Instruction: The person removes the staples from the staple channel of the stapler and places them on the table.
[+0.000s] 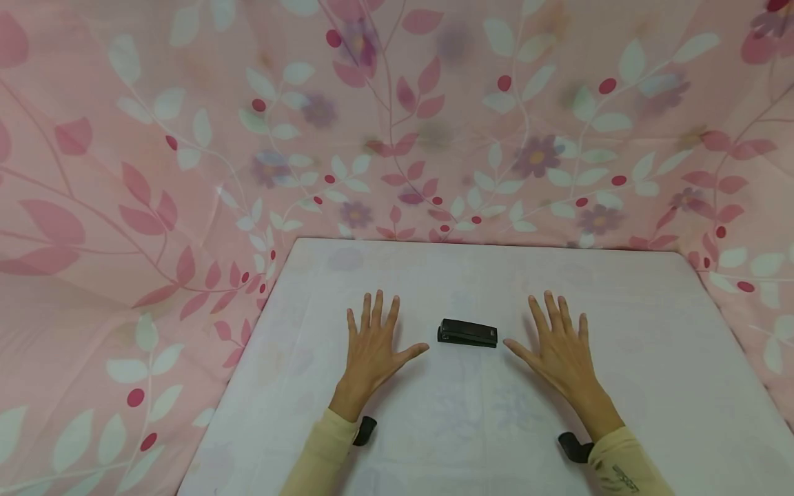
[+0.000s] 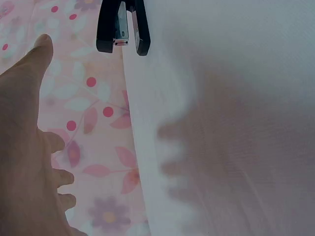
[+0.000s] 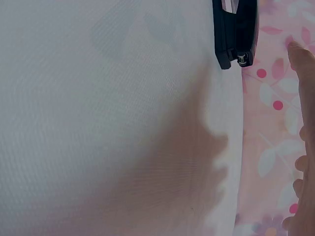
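A black stapler point(image 1: 468, 333) lies on the white-covered table between the two hands, its long side running left to right. To its left, the left hand point(image 1: 373, 348) is spread with straight fingers, palm down, thumb pointing at the stapler but apart from it. On the other side the right hand point(image 1: 558, 351) is spread the same way, its thumb tip close to the stapler's right end. In the left wrist view the stapler point(image 2: 123, 27) shows its open front with the metal staple channel. The right wrist view has the stapler's hinge end point(image 3: 236, 37) at the top.
The table point(image 1: 459, 427) has a pale cloth cover. Pink floral fabric point(image 1: 397, 124) hangs behind it and along both sides. Each wrist wears a small black device, such as the one at the left cuff point(image 1: 366, 431). Shadows of the hands fall on the cloth.
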A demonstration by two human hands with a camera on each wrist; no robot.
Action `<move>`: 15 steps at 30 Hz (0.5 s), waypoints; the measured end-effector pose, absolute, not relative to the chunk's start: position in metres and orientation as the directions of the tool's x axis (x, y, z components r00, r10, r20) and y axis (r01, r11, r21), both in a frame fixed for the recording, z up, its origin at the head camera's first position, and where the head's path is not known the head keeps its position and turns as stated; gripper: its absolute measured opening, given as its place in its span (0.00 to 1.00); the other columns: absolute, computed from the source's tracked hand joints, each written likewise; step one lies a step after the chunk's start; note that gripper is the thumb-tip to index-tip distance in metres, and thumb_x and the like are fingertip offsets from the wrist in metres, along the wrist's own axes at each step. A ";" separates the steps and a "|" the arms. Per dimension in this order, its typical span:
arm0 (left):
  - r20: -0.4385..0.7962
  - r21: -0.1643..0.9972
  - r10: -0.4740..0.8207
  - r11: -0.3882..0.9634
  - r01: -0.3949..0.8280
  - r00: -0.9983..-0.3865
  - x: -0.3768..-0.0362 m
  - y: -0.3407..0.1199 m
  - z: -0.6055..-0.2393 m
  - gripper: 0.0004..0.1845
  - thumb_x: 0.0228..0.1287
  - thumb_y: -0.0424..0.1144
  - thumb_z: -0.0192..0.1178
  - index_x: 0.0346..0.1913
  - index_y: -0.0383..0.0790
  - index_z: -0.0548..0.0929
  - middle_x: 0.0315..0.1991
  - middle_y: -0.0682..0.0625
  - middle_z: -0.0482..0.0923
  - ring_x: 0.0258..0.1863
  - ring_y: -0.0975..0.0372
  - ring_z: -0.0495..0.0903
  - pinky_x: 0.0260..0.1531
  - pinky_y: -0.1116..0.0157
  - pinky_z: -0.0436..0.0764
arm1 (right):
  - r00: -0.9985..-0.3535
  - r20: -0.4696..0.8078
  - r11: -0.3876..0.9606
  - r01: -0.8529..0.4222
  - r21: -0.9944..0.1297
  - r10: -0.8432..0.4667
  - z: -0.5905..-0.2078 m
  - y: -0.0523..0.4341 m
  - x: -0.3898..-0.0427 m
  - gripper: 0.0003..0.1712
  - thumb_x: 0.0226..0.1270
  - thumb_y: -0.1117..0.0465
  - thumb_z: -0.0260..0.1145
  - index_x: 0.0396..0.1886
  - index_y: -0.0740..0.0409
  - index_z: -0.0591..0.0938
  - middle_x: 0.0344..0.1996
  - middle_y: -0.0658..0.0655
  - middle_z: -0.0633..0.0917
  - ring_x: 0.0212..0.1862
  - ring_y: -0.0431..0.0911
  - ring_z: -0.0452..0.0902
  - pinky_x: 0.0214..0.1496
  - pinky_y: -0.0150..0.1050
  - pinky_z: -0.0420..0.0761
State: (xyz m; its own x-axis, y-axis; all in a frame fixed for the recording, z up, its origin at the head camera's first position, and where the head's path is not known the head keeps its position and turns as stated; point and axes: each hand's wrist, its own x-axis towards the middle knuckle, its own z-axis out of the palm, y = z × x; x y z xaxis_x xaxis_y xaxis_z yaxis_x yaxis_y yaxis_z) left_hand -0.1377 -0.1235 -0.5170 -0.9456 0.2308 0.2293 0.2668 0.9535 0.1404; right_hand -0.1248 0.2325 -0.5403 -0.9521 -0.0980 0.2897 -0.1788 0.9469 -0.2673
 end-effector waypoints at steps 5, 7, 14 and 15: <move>0.265 0.232 0.259 0.918 0.322 -0.929 -0.142 -0.119 -0.516 0.59 0.49 0.82 0.52 0.78 0.50 0.55 0.75 0.43 0.59 0.73 0.46 0.61 0.67 0.39 0.61 | -0.927 0.358 0.933 -0.224 -0.280 -0.114 -0.534 0.229 -0.128 0.56 0.55 0.30 0.66 0.78 0.47 0.58 0.77 0.63 0.55 0.77 0.61 0.50 0.68 0.71 0.54; 0.285 0.258 0.277 0.900 0.352 -0.918 -0.143 -0.117 -0.517 0.58 0.49 0.80 0.56 0.77 0.48 0.57 0.71 0.44 0.66 0.68 0.48 0.69 0.63 0.44 0.69 | -0.906 0.401 0.926 -0.258 -0.277 -0.133 -0.531 0.225 -0.131 0.54 0.54 0.33 0.69 0.77 0.49 0.61 0.76 0.64 0.59 0.74 0.63 0.57 0.65 0.70 0.62; 0.313 0.314 0.350 0.839 0.444 -0.883 -0.151 -0.107 -0.522 0.52 0.49 0.68 0.68 0.73 0.45 0.65 0.58 0.44 0.79 0.52 0.53 0.81 0.47 0.55 0.81 | -0.893 0.407 0.897 -0.330 -0.295 -0.194 -0.518 0.205 -0.140 0.49 0.54 0.39 0.73 0.72 0.55 0.67 0.70 0.65 0.69 0.64 0.63 0.71 0.54 0.66 0.73; 0.305 0.328 0.358 0.831 0.450 -0.883 -0.152 -0.106 -0.523 0.51 0.49 0.67 0.69 0.73 0.45 0.66 0.57 0.45 0.79 0.52 0.53 0.81 0.48 0.55 0.81 | -0.897 0.394 0.894 -0.332 -0.301 -0.201 -0.517 0.202 -0.141 0.49 0.55 0.39 0.73 0.72 0.55 0.67 0.69 0.64 0.70 0.64 0.62 0.71 0.54 0.65 0.73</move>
